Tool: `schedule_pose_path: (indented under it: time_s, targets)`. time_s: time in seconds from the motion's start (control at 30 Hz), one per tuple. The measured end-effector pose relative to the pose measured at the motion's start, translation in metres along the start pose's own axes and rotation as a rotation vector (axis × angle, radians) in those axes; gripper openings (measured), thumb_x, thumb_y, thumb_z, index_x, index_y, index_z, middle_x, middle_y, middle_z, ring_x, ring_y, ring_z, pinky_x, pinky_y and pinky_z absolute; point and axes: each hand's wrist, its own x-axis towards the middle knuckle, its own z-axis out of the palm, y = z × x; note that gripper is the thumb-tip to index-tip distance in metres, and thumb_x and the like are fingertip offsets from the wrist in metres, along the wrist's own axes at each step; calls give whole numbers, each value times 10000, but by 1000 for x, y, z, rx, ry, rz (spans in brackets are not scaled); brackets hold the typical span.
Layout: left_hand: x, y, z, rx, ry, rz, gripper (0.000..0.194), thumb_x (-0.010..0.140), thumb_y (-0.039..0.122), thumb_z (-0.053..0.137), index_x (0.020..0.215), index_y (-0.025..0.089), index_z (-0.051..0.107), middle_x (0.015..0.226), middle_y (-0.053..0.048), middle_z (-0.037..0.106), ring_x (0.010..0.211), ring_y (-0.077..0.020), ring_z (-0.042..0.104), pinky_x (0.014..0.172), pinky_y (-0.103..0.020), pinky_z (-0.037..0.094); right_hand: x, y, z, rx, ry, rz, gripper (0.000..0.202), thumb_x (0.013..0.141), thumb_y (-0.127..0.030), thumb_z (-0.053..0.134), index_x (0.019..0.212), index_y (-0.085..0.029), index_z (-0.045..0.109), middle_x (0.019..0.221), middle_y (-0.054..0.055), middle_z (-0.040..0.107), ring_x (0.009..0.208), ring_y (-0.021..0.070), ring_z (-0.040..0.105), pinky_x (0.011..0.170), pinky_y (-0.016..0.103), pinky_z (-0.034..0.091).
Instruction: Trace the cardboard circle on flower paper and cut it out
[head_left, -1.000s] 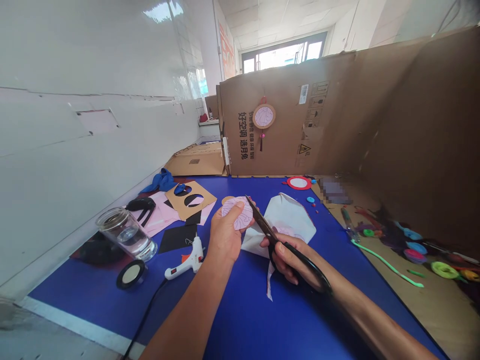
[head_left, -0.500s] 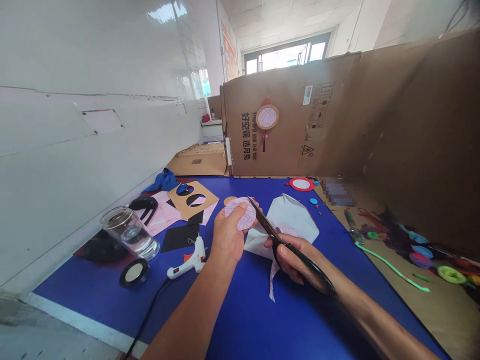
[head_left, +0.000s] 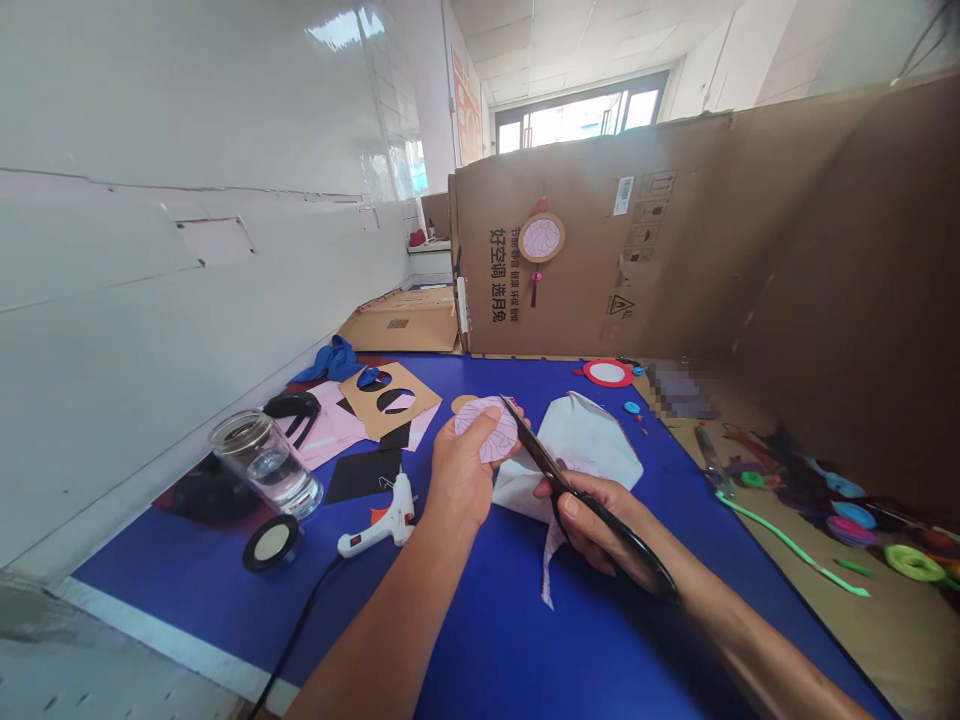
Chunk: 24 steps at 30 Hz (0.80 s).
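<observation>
My left hand (head_left: 466, 475) is closed on a round pink patterned fabric piece (head_left: 495, 436), thumb on its face. My right hand (head_left: 596, 515) grips a pair of black-handled scissors (head_left: 541, 456), whose blades point up and left to the right rim of the piece. The blades look closed or nearly so. Beneath the scissors lies a white-backed fabric sheet (head_left: 589, 432), with a narrow strip (head_left: 550, 570) hanging toward me. A tan round disc (head_left: 463, 404) shows just behind the left hand.
Left on the blue table are a white glue gun (head_left: 382, 522), a glass jar of water (head_left: 270, 465), its lid (head_left: 271, 543) and a cardboard sheet with round holes (head_left: 409, 415). A red-rimmed disc (head_left: 609, 373) lies behind. A round ornament (head_left: 541, 238) hangs on the cardboard wall.
The whole view has shifted slightly, moving things a little rightward. Both hands keep their holds, with the scissors still at the fabric piece's right rim.
</observation>
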Motion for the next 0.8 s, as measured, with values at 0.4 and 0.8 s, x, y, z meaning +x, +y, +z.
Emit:
schedule_pose_path:
  time_s: [0.4,0.8]
  targets:
    - [-1,2,1,-15,-10,-8,383,666,336,942,979,148,825,974,-128,850,860,-250,806,695,-293,595,0,-4,2,-11,26,17,875,840,-953,657,1190,-152,653,559,-108,451,406,74,326,403,221,264]
    - [-2,2,1,7,0,-4,426,681,355,945,1021,136,813,1005,-150,854,945,-304,829,714,-314,604,-1,-2,1,-24,14,6,853,861,-944,642,1188,-157,665,540,-106,448,394,82,334,406,227,267]
